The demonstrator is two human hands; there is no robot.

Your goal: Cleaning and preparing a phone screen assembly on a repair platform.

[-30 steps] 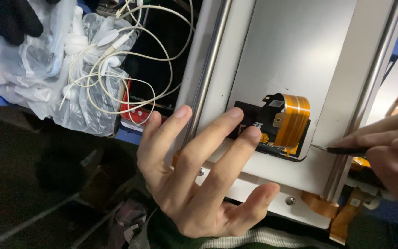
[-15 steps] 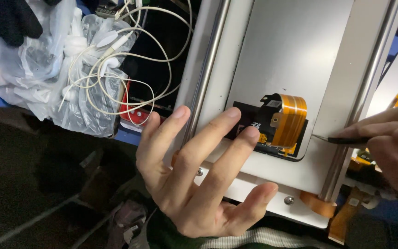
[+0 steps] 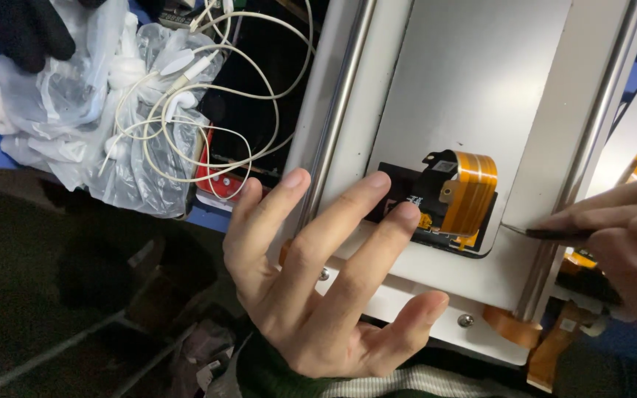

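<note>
One amber flex cable [image 3: 468,193] loops over a dark component [image 3: 414,203] set low on the grey metal panel [image 3: 473,81]. The left hand [image 3: 318,295], fingers spread, rests its fingertips [image 3: 405,215] on that component. At right, the right hand [image 3: 624,236] pinches thin tweezers [image 3: 547,233] touching the panel. Far left lie white earphone cords [image 3: 200,110] on clear plastic bags [image 3: 60,103].

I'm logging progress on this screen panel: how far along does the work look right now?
Done, as far as it shows: the grey panel lies face down in the white jig, its orange flex cable exposed. In hand: the left hand presses the panel's lower edge, and the right hand puts a thin tool tip to the right edge. Left: the cable looks still attached.
</note>
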